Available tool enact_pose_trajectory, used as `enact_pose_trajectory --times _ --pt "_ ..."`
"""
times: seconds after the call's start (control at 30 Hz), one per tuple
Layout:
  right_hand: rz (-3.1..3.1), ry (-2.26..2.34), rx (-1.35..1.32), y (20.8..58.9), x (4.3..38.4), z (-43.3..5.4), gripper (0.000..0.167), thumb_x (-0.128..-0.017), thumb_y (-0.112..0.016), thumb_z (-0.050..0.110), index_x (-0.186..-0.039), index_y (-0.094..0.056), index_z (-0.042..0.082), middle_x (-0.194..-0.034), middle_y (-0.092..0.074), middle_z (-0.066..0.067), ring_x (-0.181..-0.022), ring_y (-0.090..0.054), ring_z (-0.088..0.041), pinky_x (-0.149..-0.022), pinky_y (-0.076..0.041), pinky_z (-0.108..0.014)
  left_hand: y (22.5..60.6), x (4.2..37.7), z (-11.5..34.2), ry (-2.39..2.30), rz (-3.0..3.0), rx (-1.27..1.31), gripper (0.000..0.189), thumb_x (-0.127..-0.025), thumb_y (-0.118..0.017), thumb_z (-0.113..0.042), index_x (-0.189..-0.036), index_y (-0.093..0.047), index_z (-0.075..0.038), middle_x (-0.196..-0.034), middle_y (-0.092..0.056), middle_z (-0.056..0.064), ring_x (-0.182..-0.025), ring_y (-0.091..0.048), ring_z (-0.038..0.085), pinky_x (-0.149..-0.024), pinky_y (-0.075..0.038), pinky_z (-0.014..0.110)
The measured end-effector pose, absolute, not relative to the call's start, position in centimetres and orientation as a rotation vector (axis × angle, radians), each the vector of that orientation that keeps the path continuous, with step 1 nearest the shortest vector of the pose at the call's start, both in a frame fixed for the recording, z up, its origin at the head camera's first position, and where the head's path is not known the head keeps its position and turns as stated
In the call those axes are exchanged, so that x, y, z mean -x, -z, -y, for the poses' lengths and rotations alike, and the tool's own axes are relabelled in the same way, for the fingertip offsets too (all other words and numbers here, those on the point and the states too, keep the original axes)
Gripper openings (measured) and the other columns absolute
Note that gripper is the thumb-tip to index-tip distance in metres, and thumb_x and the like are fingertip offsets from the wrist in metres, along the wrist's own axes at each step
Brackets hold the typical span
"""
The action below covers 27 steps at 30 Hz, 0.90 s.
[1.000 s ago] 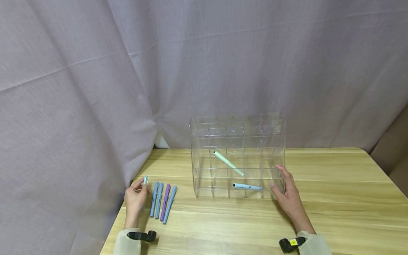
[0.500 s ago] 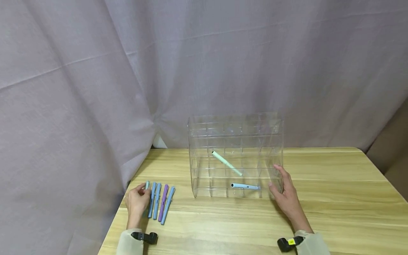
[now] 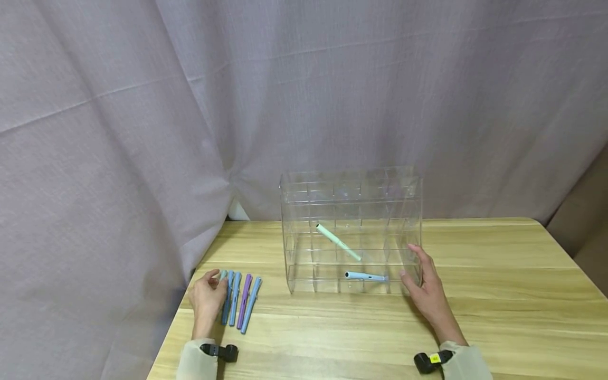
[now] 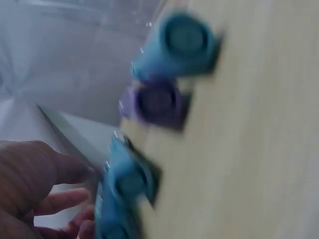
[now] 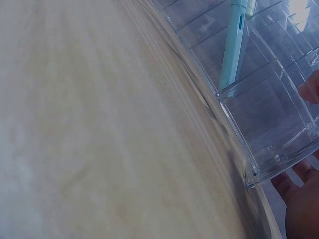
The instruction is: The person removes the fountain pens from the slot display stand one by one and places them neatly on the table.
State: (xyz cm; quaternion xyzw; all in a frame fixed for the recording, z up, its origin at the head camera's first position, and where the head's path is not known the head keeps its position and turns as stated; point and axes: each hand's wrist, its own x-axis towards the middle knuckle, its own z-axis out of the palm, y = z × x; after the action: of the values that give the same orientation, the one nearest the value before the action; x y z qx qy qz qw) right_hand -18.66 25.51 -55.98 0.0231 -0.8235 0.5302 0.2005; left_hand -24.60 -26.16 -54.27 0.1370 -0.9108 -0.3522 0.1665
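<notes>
My left hand (image 3: pixel 207 300) is at the left end of a row of capped pens, beside a pale teal pen (image 3: pixel 223 275) that it partly hides. In the left wrist view, its thumb (image 4: pixel 65 167) and fingers lie apart, with no pen visible between them. Right of it lie blue pens (image 3: pixel 235 299), a purple pen (image 3: pixel 244 302) and another blue pen (image 3: pixel 251 305). My right hand (image 3: pixel 429 295) grips the right side of a clear compartment organizer (image 3: pixel 351 211), thumb in front. Inside the organizer lie a mint green pen (image 3: pixel 338 242) and a light blue pen (image 3: pixel 366 276).
The organizer stands on a wooden table (image 3: pixel 332 338), near its back edge. Behind hangs a grey curtain (image 3: pixel 332 105), which also runs down along the table's left side.
My left hand has moved slightly right and lowered the pale teal pen beside the blue ones, its fingers now loosened. The right hand keeps its hold on the organizer.
</notes>
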Motion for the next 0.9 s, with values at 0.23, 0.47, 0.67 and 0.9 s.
enact_pose_trajectory --times 0.23,0.47,0.67,0.9 --pt "2.28 -1.493 -0.083 56.0 18.7 -25.4 0.072 -0.101 -0.067 0.001 -0.164 -0.038 0.019 -0.168 -0.037 -0.02 -0.16 -0.024 -0.01 -0.124 -0.019 -0.082 51.2 23.8 21.7 1.149 2.357 -0.207 0.032 -0.097 -0.074 -0.011 -0.129 -0.075 -0.008 -0.11 -0.078 0.017 -0.089 -0.073 0.031 -0.078 -0.055 0.029" --pt "2.271 -1.499 -0.084 55.9 18.6 -25.4 0.073 -0.1 -0.068 0.0 -0.164 -0.038 0.018 -0.169 -0.037 -0.021 -0.161 -0.024 -0.016 -0.124 -0.018 -0.083 47.5 23.4 15.0 1.329 2.046 0.154 0.021 -0.097 -0.074 -0.001 -0.116 -0.078 -0.006 -0.09 -0.079 0.011 -0.077 -0.074 0.017 -0.065 -0.057 0.014" --pt "2.282 -1.486 -0.071 55.8 18.4 -25.5 0.072 -0.1 -0.068 0.001 -0.164 -0.038 0.019 -0.169 -0.037 -0.021 -0.16 -0.026 -0.018 -0.122 -0.021 -0.084 46.1 23.6 9.0 1.439 2.022 0.232 0.011 -0.096 -0.075 -0.005 -0.107 -0.08 -0.003 -0.082 -0.079 0.01 -0.064 -0.07 0.012 -0.056 -0.055 0.013" --pt "2.275 -1.477 -0.079 56.0 18.4 -25.3 0.071 -0.102 -0.068 0.004 -0.164 -0.039 0.019 -0.169 -0.038 -0.02 -0.156 -0.026 -0.002 -0.123 -0.021 -0.083 45.4 24.7 4.3 1.429 2.178 0.232 0.017 -0.096 -0.078 -0.017 -0.108 -0.081 -0.006 -0.084 -0.082 0.007 -0.051 -0.061 0.006 -0.053 -0.05 0.019"
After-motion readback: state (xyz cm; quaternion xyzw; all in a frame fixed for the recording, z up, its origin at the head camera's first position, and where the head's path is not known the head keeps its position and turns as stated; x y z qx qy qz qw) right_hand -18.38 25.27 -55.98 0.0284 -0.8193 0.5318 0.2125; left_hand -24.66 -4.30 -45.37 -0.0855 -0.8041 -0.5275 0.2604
